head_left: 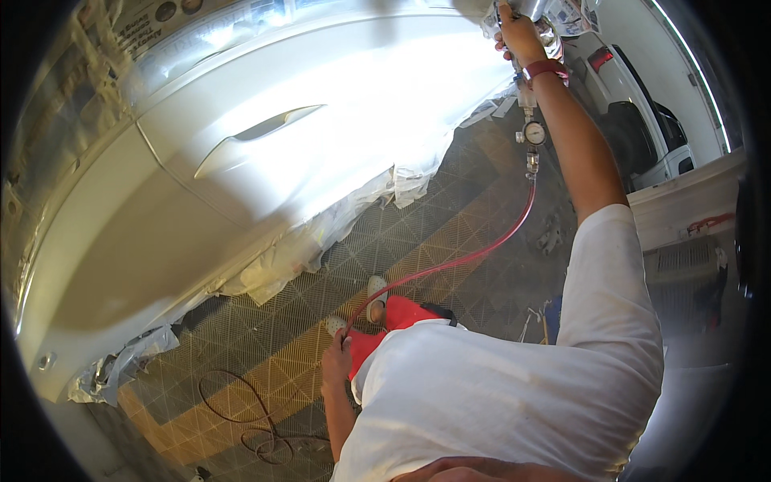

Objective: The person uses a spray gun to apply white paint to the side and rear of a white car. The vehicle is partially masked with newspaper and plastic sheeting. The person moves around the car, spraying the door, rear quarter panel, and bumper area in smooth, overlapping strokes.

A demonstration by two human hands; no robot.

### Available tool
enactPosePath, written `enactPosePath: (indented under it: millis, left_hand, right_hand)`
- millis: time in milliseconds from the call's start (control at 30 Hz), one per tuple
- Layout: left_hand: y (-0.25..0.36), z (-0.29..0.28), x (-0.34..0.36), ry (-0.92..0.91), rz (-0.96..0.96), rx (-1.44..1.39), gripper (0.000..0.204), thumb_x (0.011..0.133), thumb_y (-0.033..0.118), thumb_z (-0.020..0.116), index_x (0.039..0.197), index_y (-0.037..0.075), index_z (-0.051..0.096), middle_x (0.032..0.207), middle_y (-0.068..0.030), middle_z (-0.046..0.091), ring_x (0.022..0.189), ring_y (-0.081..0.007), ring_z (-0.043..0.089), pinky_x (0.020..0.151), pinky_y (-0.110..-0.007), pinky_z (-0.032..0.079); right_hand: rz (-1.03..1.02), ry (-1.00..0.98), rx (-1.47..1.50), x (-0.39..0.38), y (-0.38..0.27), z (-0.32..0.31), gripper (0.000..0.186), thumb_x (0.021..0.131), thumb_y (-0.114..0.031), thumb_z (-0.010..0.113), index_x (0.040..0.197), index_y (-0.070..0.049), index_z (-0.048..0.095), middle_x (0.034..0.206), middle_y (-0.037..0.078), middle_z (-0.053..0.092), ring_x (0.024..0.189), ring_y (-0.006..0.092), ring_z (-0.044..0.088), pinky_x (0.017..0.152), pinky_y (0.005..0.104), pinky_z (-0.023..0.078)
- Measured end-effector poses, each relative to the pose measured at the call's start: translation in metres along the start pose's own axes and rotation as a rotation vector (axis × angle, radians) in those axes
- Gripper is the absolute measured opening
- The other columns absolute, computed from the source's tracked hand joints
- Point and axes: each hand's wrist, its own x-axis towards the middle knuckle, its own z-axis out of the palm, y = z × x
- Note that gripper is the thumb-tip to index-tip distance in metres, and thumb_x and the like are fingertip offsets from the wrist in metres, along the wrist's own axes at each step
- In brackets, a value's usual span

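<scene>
My right hand (518, 38) is raised at the top right, shut on a spray gun (546, 36), partly hidden behind my fingers. Below it hang fittings and a round gauge (534, 133), joined to a red hose (466, 259). My left hand (337, 361) is low at the center, closed around that hose beside my body. A white car panel (361, 120) with a door handle (273, 122) runs across the upper left under bright glare, its edges masked with plastic sheeting (273, 273).
The patterned grid floor (434, 225) carries a loose coiled hose (241, 414) at lower left. My feet stand below the panel. A white vehicle (658, 120) is at the upper right, above a pale ledge and a grey vented unit (683, 265).
</scene>
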Motion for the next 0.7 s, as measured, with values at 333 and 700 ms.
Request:
enactPosePath:
  millis: [333,700]
  left_hand:
    - [0.012,0.007,0.006,0.015,0.020,0.008,0.038,0.107,0.035,0.052,0.139,0.015,0.057,0.102,-0.0263,0.072,0.095,-0.0493,0.068,0.079,-0.057,0.052]
    - [0.010,0.000,-0.010,0.030,0.012,-0.081,0.040,0.107,0.035,0.052,0.140,0.015,0.060,0.108,-0.0260,0.071,0.103,-0.0469,0.067,0.085,-0.052,0.051]
  right_hand:
    - [-0.063,0.228,-0.307,0.096,0.040,0.050,0.069,0.098,-0.064,0.047,0.113,-0.003,0.075,0.107,0.029,0.073,0.093,0.0464,0.072,0.084,0.0521,0.059]
    - [-0.001,-0.109,-0.025,0.018,-0.030,0.036,0.061,0.101,-0.061,0.049,0.096,-0.003,0.066,0.078,0.011,0.067,0.059,0.0204,0.067,0.046,0.0338,0.051]
